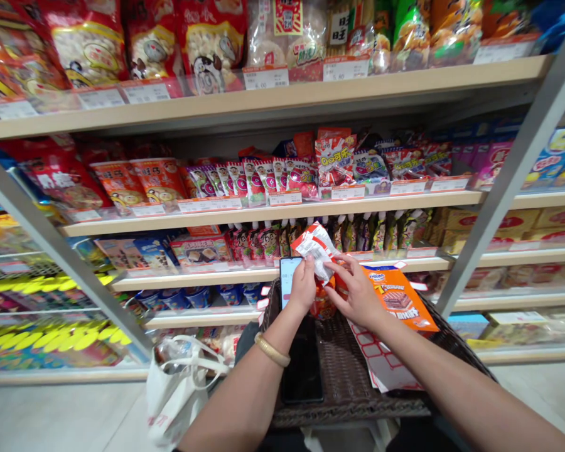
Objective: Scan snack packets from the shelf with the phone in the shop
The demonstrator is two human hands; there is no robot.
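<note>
A small red and white snack packet (318,250), its printed silvery-white back toward me, is held up over a dark wicker stool or basket top (339,358). My left hand (303,285) pinches its left edge between thumb and fingers. On its lower right, my right hand (355,292) grips it with thumb and fingertips. A phone with a lit screen (288,276) shows just behind my left hand; whether that hand touches it I cannot tell. A dark phone (302,370) lies on the wicker under my left wrist. Beyond my right hand rests an orange snack bag (400,300).
White sheets with red outlines (388,364) lie under my right forearm. A white tote bag (176,383) stands on the floor at left. Ahead, a shelf (273,210) carries rows of snack bags, with slanting grey posts (513,157) at either side.
</note>
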